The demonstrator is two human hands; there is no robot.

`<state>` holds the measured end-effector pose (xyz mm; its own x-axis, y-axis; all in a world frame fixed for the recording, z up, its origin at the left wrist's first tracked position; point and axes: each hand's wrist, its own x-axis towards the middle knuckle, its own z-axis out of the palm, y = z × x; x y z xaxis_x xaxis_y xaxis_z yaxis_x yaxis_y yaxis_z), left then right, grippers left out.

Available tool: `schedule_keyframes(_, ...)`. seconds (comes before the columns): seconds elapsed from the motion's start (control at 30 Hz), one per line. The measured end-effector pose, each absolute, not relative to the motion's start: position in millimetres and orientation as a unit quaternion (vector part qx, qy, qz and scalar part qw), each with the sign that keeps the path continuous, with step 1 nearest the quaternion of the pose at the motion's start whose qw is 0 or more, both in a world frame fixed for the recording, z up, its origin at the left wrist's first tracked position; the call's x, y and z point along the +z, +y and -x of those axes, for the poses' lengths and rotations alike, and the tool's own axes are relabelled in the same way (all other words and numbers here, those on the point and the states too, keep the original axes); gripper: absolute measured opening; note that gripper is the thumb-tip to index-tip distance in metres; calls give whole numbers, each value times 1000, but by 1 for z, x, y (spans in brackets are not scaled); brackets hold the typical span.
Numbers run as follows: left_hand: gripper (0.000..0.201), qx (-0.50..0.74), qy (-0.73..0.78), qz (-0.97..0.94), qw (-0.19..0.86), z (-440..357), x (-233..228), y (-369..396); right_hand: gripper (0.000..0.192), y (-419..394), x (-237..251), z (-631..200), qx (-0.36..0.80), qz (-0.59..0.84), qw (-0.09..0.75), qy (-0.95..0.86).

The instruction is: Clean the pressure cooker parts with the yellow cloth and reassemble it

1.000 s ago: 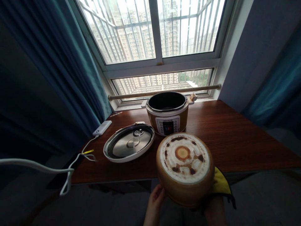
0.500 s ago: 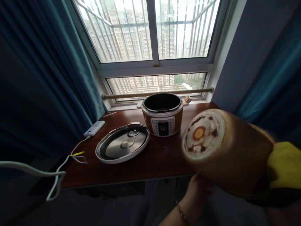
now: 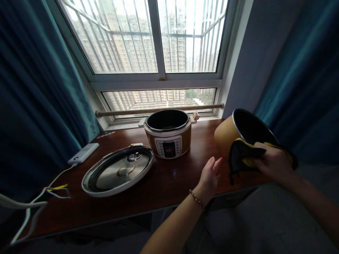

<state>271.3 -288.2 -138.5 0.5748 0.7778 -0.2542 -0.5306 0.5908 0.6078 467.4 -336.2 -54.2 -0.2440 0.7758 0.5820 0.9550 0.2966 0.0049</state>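
At the right of the table, a gold inner pot (image 3: pixel 225 137) with a dark inside leans tilted, its mouth facing up and to the right. My right hand (image 3: pixel 272 160) is closed over its near rim, with a yellow and black cloth (image 3: pixel 242 155) between fingers and metal. My left hand (image 3: pixel 209 178), a bracelet on its wrist, hovers left of the pot with fingers stretched out and holds nothing. Farther back stands a gold and white electric pressure cooker (image 3: pixel 169 135), lidless and dark inside. Its round lid (image 3: pixel 119 171) lies underside up to the left.
A white power strip (image 3: pixel 84 154) with a cable (image 3: pixel 60 173) and a yellow tie lies at the left of the brown table (image 3: pixel 169 190). Behind are a barred window and a horizontal rail (image 3: pixel 127 113). Blue curtains hang on both sides.
The inner pot has turned from showing its stained base to showing its dark inside, and has come down toward the table. My left hand has come away from it. The view has shifted right.
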Motion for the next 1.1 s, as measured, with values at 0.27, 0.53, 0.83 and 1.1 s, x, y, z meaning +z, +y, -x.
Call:
schedule_keyframes(0.27, 49, 360, 295, -148, 872, -268, -187, -315, 5, -337, -100, -460, -114, 546, 145, -818)
schedule_keyframes(0.53, 49, 384, 307, -135, 861, -249, -208, -326, 16, -325, -119, -418, -98, 522, 63, -845)
schedule_keyframes(0.83, 46, 375, 310, -113, 866, -249, -214, -323, 17, -319, -122, -410, -110, 493, 60, -861)
schedule_keyframes(1.1, 52, 338, 283, -65, 895, -245, -204, -316, 16, -320, -128, -405, -111, 504, 47, -855)
